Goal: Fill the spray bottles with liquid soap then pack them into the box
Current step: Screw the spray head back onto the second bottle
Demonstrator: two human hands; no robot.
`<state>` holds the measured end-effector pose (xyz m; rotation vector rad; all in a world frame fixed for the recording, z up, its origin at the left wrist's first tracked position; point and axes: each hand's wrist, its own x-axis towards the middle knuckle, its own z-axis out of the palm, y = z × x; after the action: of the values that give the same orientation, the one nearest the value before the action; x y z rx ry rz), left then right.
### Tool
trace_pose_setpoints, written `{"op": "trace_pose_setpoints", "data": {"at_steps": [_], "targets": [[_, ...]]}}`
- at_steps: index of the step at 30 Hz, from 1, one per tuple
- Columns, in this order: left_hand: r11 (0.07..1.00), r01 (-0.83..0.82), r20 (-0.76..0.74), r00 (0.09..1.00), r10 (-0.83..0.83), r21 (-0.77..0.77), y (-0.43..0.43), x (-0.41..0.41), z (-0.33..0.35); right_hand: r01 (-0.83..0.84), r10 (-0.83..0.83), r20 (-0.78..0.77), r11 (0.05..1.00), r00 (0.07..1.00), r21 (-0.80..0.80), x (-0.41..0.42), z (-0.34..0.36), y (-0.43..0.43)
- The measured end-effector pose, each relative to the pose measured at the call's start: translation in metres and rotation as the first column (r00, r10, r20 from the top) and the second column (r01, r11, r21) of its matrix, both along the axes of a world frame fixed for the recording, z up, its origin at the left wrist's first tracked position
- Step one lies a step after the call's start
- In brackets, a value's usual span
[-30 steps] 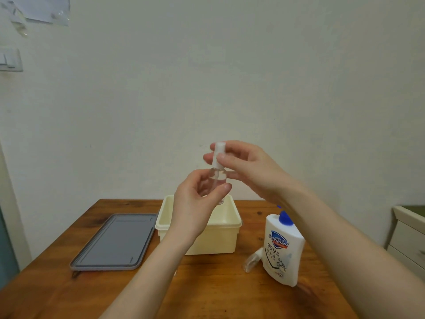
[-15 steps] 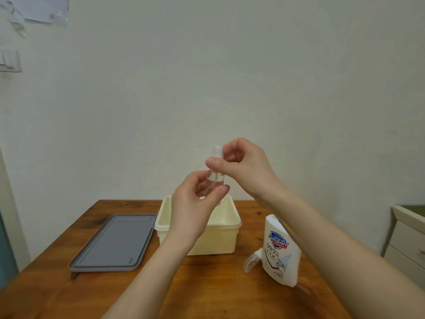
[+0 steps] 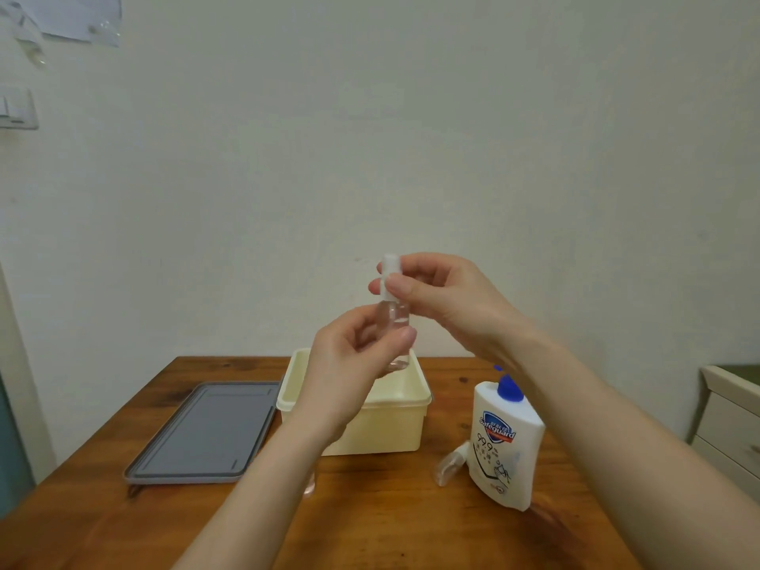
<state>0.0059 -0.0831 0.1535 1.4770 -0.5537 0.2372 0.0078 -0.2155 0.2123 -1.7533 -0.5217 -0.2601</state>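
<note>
Head view: one wooden desk (image 3: 411, 528) carries one grey lid (image 3: 205, 434) lying flat at the left. One open cream box (image 3: 382, 425) sits in the middle just right of the lid, and one white soap bottle (image 3: 508, 446) with a blue top stands at the right. Two clear spray bottles can be counted. The held spray bottle (image 3: 392, 322) is upright in the air above the box's far edge. The second spray bottle (image 3: 450, 464) lies on the desk, touching the soap bottle's left side. A clear shape beside the left forearm is too hidden to tell.

The left hand (image 3: 353, 364) has its fingers (image 3: 401, 337) curled round the held bottle's body. The right hand (image 3: 444, 298) pinches the white cap (image 3: 388, 277) between thumb and curled fingers, with the cap's top showing above them.

Half a second ago the right hand sat higher and covered most of the cap, and its forearm hid the soap bottle's blue top. The left hand's grip and the things on the desk are unchanged.
</note>
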Motion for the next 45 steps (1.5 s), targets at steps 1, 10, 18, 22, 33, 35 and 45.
{"op": "trace_pose_setpoints", "data": {"at_steps": [1,10,18,22,33,35,45], "targets": [[0.997,0.082,-0.035,0.996,-0.082,0.007,0.003,-0.001,0.002,-0.073,0.073,-0.056,0.997,0.996,-0.005,-0.002,0.003,-0.003],[0.986,-0.159,0.066,0.985,0.162,-0.043,-0.011,0.005,-0.003,0.057,-0.059,0.077,0.998,0.995,0.028,0.004,-0.006,0.011],[0.935,-0.355,0.124,0.929,0.350,0.019,-0.014,0.011,-0.018,0.158,-0.158,0.098,0.987,0.983,0.007,0.009,-0.023,0.019],[0.917,-0.376,0.077,0.927,0.368,0.134,-0.005,0.018,-0.033,0.208,-0.196,0.076,0.957,0.978,-0.204,0.014,-0.032,0.015],[0.723,-0.365,0.030,0.902,0.431,0.586,0.015,0.013,-0.113,0.247,-0.276,0.023,0.815,0.961,-0.524,0.040,-0.120,0.036],[0.719,-0.292,-0.050,0.909,0.413,0.631,0.018,0.014,-0.128,0.237,-0.289,-0.007,0.798,0.957,-0.554,0.043,-0.137,0.040],[0.709,-0.198,-0.133,0.915,0.381,0.677,0.020,0.023,-0.155,0.201,-0.302,-0.080,0.787,0.950,-0.584,0.059,-0.172,0.049]]}}
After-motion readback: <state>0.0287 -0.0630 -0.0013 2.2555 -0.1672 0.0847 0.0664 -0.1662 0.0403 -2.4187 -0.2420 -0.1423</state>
